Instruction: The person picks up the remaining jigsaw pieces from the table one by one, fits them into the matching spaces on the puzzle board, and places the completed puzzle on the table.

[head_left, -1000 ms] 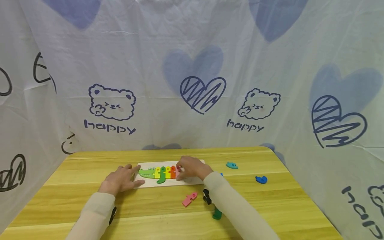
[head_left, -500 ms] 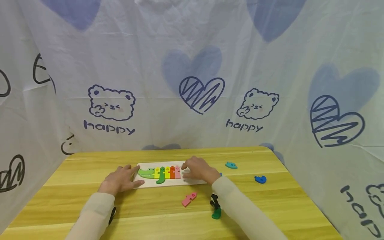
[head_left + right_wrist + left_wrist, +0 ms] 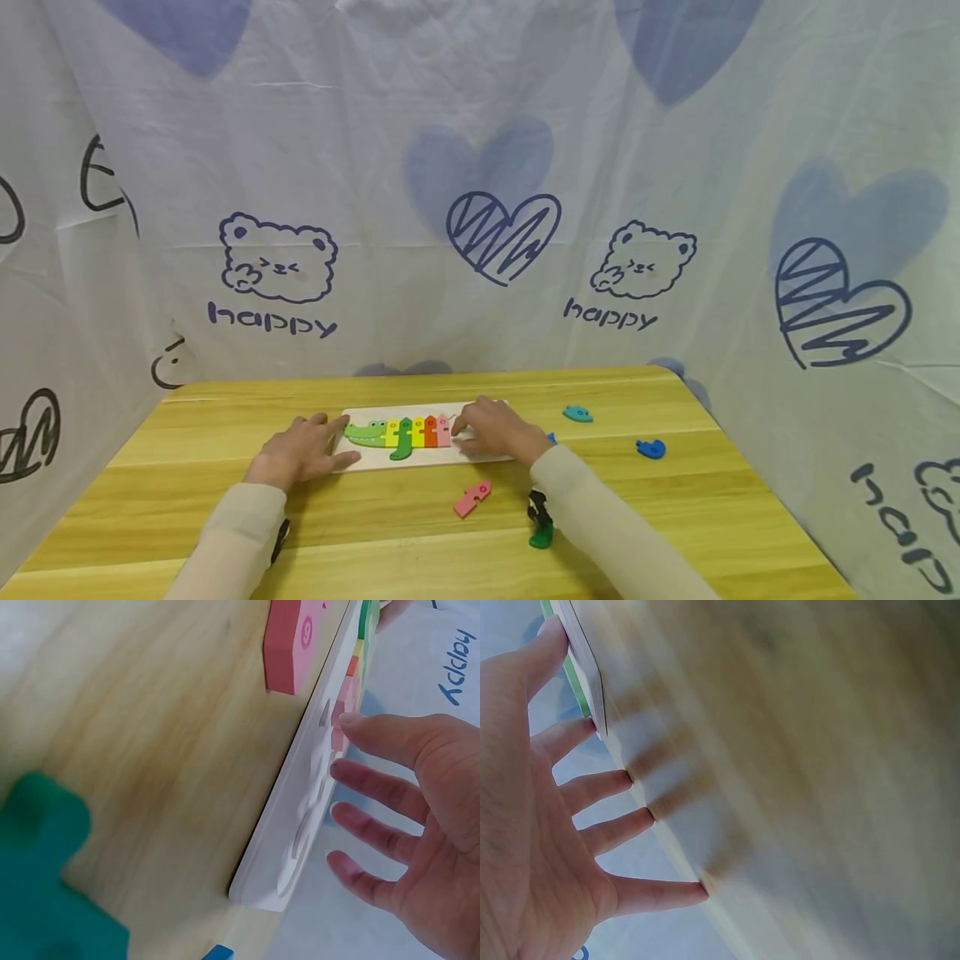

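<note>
A white wooden puzzle board [image 3: 438, 457] lies on the table, with a green crocodile head [image 3: 365, 434] and yellow, green, red and pink segments set side by side in it. My left hand [image 3: 300, 450] spreads its fingers at the board's left end, thumb and index finger on the edge, other fingertips on the table. Beside the last pink segment [image 3: 444, 432], my right hand [image 3: 492, 427] hovers over the board's bare right part. Its thumb [image 3: 360, 726] is right at that segment in the right wrist view, other fingers loosely bent, gripping nothing.
A loose pink piece [image 3: 473, 498] lies in front of the board. A dark green piece [image 3: 541, 536] is by the right forearm. Teal [image 3: 578, 413] and blue [image 3: 651, 449] pieces lie to the right, and another blue piece [image 3: 552, 438] is partly hidden behind the right wrist.
My right hand has drawn back rightward from the pink segment, leaving it in the board, then dipped slightly toward the board again. My left hand has stayed in place.
</note>
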A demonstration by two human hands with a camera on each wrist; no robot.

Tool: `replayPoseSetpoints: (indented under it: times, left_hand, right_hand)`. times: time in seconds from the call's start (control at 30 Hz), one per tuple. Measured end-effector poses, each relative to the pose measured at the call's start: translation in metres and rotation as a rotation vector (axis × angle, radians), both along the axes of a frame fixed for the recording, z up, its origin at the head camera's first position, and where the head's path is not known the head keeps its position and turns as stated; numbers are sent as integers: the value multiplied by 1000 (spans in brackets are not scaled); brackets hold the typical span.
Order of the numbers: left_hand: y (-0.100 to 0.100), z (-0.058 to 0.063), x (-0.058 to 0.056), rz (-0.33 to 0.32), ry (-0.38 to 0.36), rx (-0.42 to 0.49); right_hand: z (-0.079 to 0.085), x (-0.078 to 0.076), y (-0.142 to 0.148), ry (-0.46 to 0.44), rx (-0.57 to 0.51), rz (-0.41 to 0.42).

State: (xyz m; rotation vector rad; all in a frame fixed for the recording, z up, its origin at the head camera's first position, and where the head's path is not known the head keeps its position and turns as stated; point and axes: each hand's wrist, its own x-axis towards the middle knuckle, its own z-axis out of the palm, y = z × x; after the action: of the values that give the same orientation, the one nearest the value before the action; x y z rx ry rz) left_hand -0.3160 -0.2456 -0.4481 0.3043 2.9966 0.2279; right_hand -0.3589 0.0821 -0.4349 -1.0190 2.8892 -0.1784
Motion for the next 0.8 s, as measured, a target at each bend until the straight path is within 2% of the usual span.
replayPoseSetpoints:
  times: [0.3,0.6,0.8]
  left_hand:
    - [0,1,1,-6,2,-16]
    - [0,1,2,-6,-4,-18]
    - [0,1,2,-10,-3,-20]
  right_hand:
    - [9,14,11,89,25,71]
    - [19,39,23,43,52,93]
    - [20,54,28,78,91,105]
